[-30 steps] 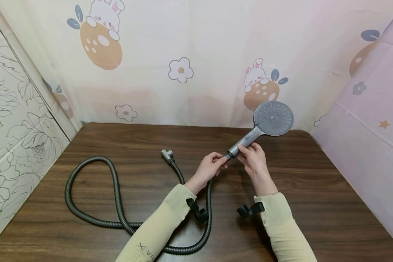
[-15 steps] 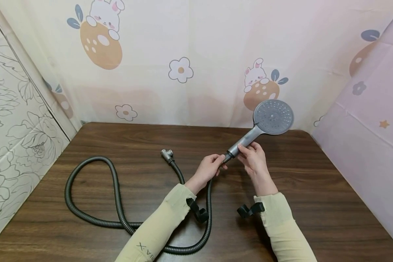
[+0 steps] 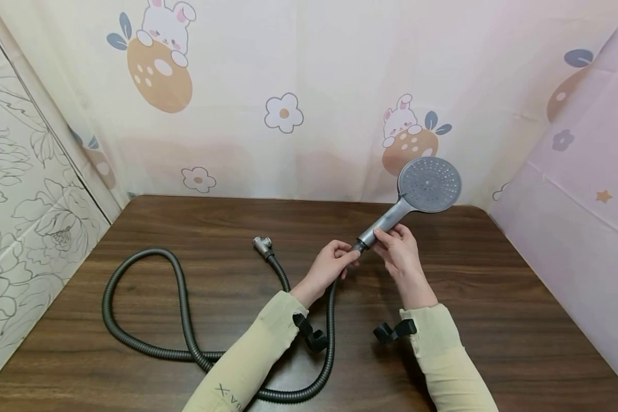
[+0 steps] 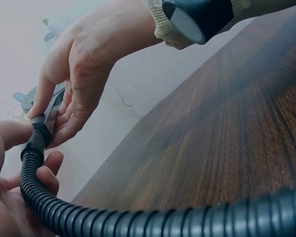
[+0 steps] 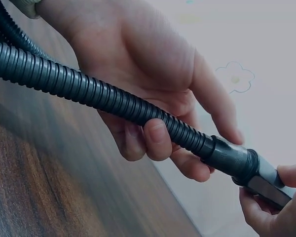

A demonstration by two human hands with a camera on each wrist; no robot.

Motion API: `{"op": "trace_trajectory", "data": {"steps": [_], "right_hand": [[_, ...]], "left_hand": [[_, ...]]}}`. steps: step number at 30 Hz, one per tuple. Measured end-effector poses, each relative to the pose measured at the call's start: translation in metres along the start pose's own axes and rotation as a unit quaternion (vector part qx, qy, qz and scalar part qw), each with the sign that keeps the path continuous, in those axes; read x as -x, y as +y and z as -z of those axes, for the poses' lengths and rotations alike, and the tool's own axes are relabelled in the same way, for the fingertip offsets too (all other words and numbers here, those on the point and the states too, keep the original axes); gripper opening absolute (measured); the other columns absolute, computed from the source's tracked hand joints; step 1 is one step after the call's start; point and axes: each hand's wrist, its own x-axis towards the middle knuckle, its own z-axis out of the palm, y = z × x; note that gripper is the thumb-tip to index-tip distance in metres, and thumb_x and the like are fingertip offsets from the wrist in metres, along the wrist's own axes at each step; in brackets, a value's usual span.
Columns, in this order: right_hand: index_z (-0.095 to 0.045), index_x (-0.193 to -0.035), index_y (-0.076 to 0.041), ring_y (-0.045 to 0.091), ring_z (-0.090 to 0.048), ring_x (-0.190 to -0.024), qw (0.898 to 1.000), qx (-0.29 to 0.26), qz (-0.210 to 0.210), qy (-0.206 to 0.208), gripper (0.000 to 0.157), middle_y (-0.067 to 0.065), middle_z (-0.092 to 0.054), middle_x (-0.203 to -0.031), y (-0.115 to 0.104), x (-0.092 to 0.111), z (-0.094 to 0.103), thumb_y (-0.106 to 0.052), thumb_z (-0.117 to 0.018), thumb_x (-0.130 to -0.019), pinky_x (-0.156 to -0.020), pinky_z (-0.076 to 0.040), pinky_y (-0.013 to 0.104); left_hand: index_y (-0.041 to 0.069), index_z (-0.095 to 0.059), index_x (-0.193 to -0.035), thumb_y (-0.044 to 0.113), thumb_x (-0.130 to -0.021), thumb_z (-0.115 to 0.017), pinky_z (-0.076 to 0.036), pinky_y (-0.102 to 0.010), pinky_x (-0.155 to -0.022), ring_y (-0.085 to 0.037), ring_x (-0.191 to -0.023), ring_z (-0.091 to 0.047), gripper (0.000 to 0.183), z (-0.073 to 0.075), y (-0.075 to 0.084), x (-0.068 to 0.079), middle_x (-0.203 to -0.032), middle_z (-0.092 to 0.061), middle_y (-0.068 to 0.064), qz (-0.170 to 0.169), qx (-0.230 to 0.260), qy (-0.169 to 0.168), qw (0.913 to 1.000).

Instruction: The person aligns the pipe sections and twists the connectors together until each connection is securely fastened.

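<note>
A grey shower head [image 3: 430, 184] is held up above the far right of the table, its round nozzle face toward the head camera. My right hand [image 3: 403, 260] grips the lower part of its handle [image 3: 387, 223] between thumb and fingers. Just below, my left hand [image 3: 323, 270] pinches the dark connector [image 5: 229, 158] at the end of the ribbed shower hose [image 3: 331, 320]. In the right wrist view this connector meets the handle's end; the thread is hidden. Behind the connector, the hose passes over the left fingers [image 5: 158, 138].
The hose lies in a wide loop on the brown wooden table [image 3: 494, 320], passing under the left sleeve [image 3: 252, 355]. Its other end, a silver elbow fitting [image 3: 262, 245], points toward the back. A printed curtain [image 3: 329, 68] hangs behind the table.
My left thumb slid back on the connector, then came forward again toward the handle. The hose beside the left wrist shifted slightly right. My right hand and the shower head stay nearly still.
</note>
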Motion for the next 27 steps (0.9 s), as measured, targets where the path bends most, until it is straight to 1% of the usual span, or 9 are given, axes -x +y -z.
{"op": "trace_trajectory", "data": {"steps": [4, 10, 15, 20, 27], "right_hand": [[-0.021, -0.139, -0.001, 0.005, -0.054, -0.086, 1.000, 0.002, 0.000, 0.001, 0.057, 0.006, -0.045, -0.114, 0.0006, -0.0003, 0.0001, 0.000, -0.051, -0.090, -0.071, -0.050, 0.018], [-0.024, -0.136, -0.002, 0.005, -0.055, -0.081, 1.000, -0.002, 0.009, 0.005, 0.054, 0.004, -0.046, -0.107, 0.0016, -0.0003, -0.0008, 0.001, -0.052, -0.089, -0.070, -0.050, 0.018], [-0.027, -0.132, -0.003, 0.005, -0.055, -0.080, 1.000, 0.000, 0.019, 0.008, 0.050, 0.003, -0.047, -0.105, 0.0011, 0.0010, -0.0021, 0.001, -0.052, -0.089, -0.071, -0.050, 0.018], [-0.029, -0.130, -0.003, 0.005, -0.055, -0.081, 1.000, 0.008, 0.027, 0.010, 0.048, 0.004, -0.047, -0.106, 0.0014, 0.0004, -0.0031, 0.002, -0.052, -0.089, -0.071, -0.051, 0.019], [-0.032, -0.125, -0.004, 0.005, -0.057, -0.078, 0.999, 0.004, 0.033, 0.016, 0.044, 0.003, -0.048, -0.103, 0.0017, 0.0008, -0.0034, 0.003, -0.053, -0.088, -0.070, -0.051, 0.019]], "left_hand": [[0.003, -0.052, -0.108, 0.023, -0.088, -0.060, -0.036, -0.021, -0.050, -0.012, -0.049, -0.042, 0.029, 0.0005, -0.0004, 0.0001, -0.099, -0.064, -0.024, -0.007, -0.004, -0.002, 1.0000], [0.003, -0.053, -0.107, 0.024, -0.089, -0.059, -0.035, -0.021, -0.048, -0.012, -0.049, -0.041, 0.028, 0.0011, -0.0004, -0.0001, -0.096, -0.065, -0.024, -0.009, -0.003, 0.004, 0.9999], [0.004, -0.056, -0.102, 0.023, -0.090, -0.058, -0.036, -0.020, -0.048, -0.011, -0.049, -0.042, 0.022, 0.0004, 0.0002, -0.0006, -0.088, -0.067, -0.018, -0.006, 0.004, 0.010, 0.9999], [0.006, -0.058, -0.099, 0.026, -0.091, -0.055, -0.037, -0.020, -0.049, -0.010, -0.049, -0.043, 0.022, 0.0008, -0.0009, -0.0010, -0.078, -0.068, -0.008, -0.003, 0.004, 0.004, 1.0000], [0.007, -0.061, -0.101, 0.032, -0.094, -0.048, -0.038, -0.022, -0.053, -0.012, -0.049, -0.042, 0.028, 0.0017, 0.0001, 0.0016, -0.081, -0.069, -0.007, -0.004, -0.019, -0.007, 0.9998]]}}
